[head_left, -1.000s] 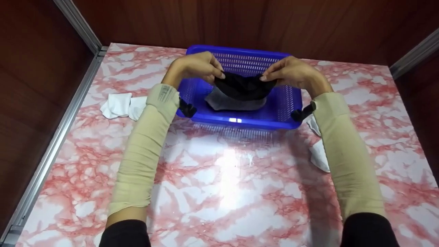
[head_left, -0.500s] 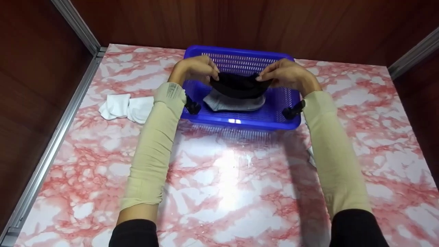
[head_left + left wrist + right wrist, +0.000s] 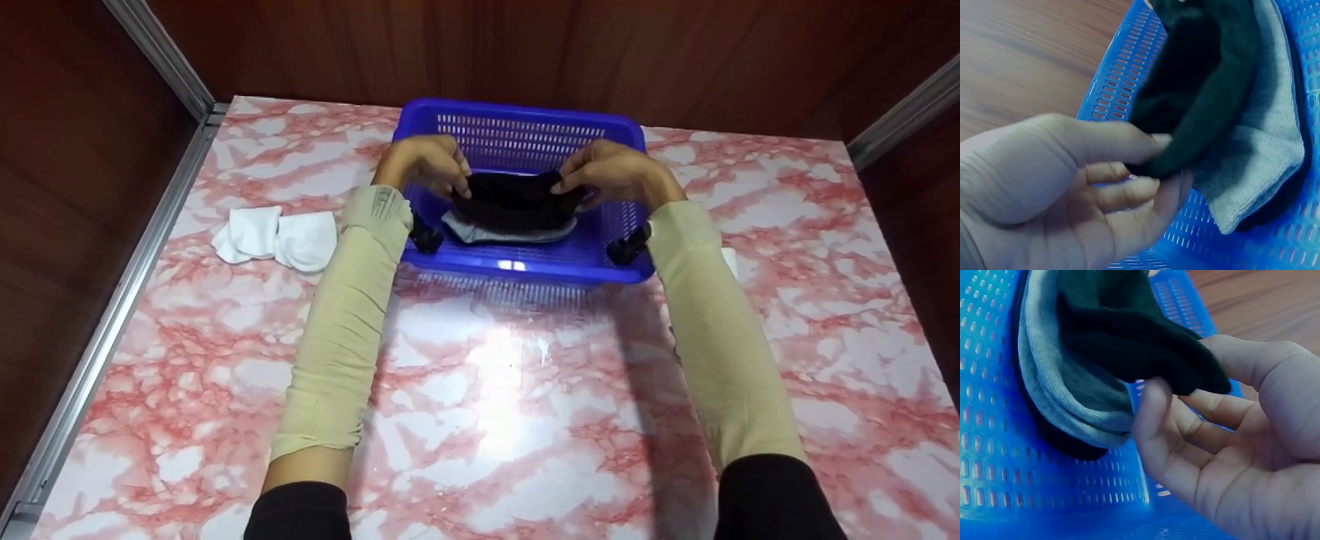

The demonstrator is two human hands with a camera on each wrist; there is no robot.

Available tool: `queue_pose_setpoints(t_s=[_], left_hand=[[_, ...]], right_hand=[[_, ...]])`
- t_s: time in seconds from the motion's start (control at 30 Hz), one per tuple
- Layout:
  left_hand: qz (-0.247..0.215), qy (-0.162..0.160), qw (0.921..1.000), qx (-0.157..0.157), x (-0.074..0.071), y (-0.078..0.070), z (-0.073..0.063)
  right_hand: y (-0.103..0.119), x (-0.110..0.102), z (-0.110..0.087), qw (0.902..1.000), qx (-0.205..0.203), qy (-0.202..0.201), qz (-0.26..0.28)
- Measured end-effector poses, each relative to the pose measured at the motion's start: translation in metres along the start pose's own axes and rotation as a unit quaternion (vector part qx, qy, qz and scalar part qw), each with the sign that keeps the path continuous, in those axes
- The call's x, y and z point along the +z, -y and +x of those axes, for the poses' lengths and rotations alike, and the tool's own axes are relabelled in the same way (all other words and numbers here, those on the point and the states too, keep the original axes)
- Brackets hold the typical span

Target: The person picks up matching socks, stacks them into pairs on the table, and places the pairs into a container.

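While both ends are pinched, a limp black sock-shaped cloth [image 3: 517, 204] is held spread between two hands

Because the limp black sock-shaped cloth is gripped only near its ends, an even lie is best secured if both are kept level and released together; one end is pinched between the thumb and fingers of the left hand [image 3: 431, 163], the other between those of the right hand [image 3: 609, 172]; its middle is held within the rectangular blue slotted plastic basket [image 3: 525, 271], over a folded pale-grey knitted sock-shaped cloth [image 3: 1266, 146]; a light pull is probably enough for creases to be eased out, since the fabric seems soft; the grey folds could be dragged askew if brushed by fingertips; whether the two cloths touch cannot be told for certain.

In the left wrist view, a straight end of the grey piece is shown, with a flat black fabric layer [image 3: 1283, 211] beneath it; in the right wrist view, its rounded end is revealed as stacked folds; from the head that under-layer is barely made out, yet two folded white cloth pieces [image 3: 307, 241] are shown left of the basket on the red-and-white marbled tabletop [image 3: 187, 360]; neither white piece is caught by a wrist camera.
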State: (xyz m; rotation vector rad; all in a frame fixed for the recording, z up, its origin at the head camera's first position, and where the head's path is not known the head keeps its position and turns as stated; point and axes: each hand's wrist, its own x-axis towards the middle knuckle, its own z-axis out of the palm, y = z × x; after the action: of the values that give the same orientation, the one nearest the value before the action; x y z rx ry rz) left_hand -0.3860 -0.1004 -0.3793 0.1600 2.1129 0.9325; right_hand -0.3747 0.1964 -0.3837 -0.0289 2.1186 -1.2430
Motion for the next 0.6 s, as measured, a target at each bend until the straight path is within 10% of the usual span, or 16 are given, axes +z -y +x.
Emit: queue_pose_setpoints(t_s=[0.6], left_hand=[[0.106,0.029,0.9906,-0.082,0.0,-0.014,-0.001]], right_hand=[[-0.001,0.009,0.006,0.9905,-0.011,-0.021,-0.136]])
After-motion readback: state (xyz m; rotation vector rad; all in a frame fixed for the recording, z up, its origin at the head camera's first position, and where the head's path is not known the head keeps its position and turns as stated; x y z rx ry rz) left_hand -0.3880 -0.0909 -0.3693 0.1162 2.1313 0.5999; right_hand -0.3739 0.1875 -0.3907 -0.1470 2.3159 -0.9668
